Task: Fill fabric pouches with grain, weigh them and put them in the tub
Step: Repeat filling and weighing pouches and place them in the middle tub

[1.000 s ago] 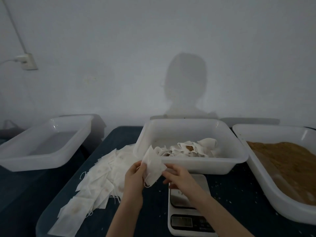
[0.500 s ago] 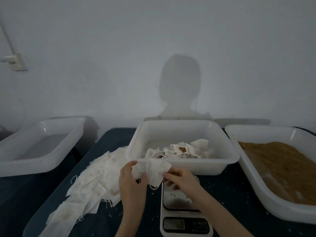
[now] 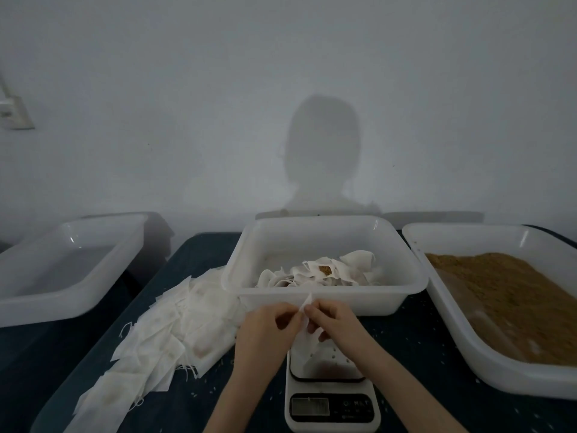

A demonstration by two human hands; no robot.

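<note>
1. Pinching one empty pouch (image 3: 307,340) at its top edge, my left hand (image 3: 265,332) and right hand (image 3: 334,323) meet over the scale (image 3: 332,398).
2. Both hands are clamped on the pouch: fingers curled, thumb and fingertips gripping the cloth on either side of its mouth.
3. Pouch position: hanging below my fingers, just above the scale's platform, in front of the middle tub (image 3: 324,295). I cannot tell whether its lower edge touches the platform.
4. Middle tub: white, holds a heap of filled pouches (image 3: 324,273); brown grain shows through one open mouth.
5. Right tub (image 3: 452,348): white, holds loose brown grain (image 3: 512,301) banked toward its far side.
6. Spare pouches (image 3: 175,332): a flat, overlapping pile on the dark table (image 3: 418,345), left of my left hand, some with loose threads at the edges.
7. Left tub (image 3: 62,270): white, set well apart from the others at the left.
8. Scale display: unreadable.
9. Stray grains lie scattered on the table around the scale.
</note>
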